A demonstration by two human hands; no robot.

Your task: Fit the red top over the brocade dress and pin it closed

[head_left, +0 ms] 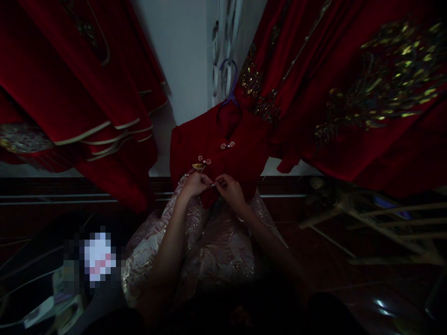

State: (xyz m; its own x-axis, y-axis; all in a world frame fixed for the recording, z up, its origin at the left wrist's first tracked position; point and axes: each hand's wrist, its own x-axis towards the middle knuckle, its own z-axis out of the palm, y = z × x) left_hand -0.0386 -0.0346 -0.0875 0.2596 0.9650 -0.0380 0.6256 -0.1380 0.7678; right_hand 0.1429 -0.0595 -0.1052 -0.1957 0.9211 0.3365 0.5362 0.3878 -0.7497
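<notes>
A red top (195,139) with a stand collar hangs in front of me on a purple hanger (232,88). Beaded flower fasteners (227,145) cross its upper front, and a gold fan-shaped ornament (199,166) sits lower, above my left hand. My left hand (197,184) and my right hand (228,188) meet at the front of the top, fingertips pinched together on a small pale beaded fastener (213,184). Its exact shape is mostly hidden by the fingers. Below hangs a pale pink skirt (216,251) with shiny brocade, spread between my forearms.
Red garments (87,83) with pale edging hang at the left. More red clothes with gold sequins (401,70) hang at the right. A white metal grille (223,42) stands behind. A wooden rack or chair (377,223) lies right, and a blurred bright patch (100,257) shows lower left.
</notes>
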